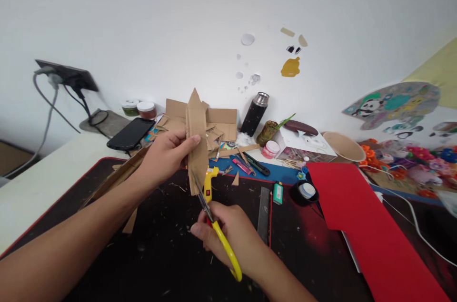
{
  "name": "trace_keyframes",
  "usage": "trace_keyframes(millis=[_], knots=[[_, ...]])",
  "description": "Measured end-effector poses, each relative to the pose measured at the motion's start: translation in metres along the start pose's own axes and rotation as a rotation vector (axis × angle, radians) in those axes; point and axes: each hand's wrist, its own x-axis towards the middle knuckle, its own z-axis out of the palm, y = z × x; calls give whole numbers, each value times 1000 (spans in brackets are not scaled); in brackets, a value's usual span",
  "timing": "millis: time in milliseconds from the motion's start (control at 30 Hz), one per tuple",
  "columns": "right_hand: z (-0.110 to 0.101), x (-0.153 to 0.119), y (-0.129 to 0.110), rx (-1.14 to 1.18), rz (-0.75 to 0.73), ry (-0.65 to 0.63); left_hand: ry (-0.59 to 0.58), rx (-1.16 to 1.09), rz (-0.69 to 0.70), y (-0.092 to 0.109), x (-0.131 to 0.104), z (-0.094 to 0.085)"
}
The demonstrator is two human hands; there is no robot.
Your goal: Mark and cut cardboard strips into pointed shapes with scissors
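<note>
A long strip of brown cardboard [197, 126], pointed at its top, stands upright in the grip of my left hand [166, 152]. The thumb lies across its front; the other fingers are partly hidden behind it. My right hand [230, 235] is closed around yellow-handled scissors [223, 245]. Their blades reach up to the strip's lower end and overlap it; whether they are cutting through I cannot tell. Just behind the strip, a yellow glue gun [210, 183] lies on the dark mat [160, 254], partly covered by the strip and scissors.
Cardboard scraps [214, 138] pile up against the wall beside a black thermos [254, 114]. A phone [131, 133] lies at left. Toward the right are a ruler [263, 214], a green lighter [278, 193], a round black holder [296, 192] and a red sheet [371, 226].
</note>
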Motion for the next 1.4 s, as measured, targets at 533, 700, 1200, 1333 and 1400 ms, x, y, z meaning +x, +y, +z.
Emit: trace_keyframes(millis=[533, 700, 1200, 1333, 1400], knots=[[-6, -1, -4, 200, 136, -131, -10, 36, 6, 7, -3, -1], [-9, -2, -7, 246, 122, -153, -21, 40, 5, 9, -5, 2], [-3, -1, 0, 47, -8, -6, -26, 10, 14, 14, -7, 7], [0, -1, -2, 55, 19, 4, -38, -6, -4, 12, -6, 7], [1, 0, -2, 34, 26, 14, -38, -10, -6, 12, -6, 7]])
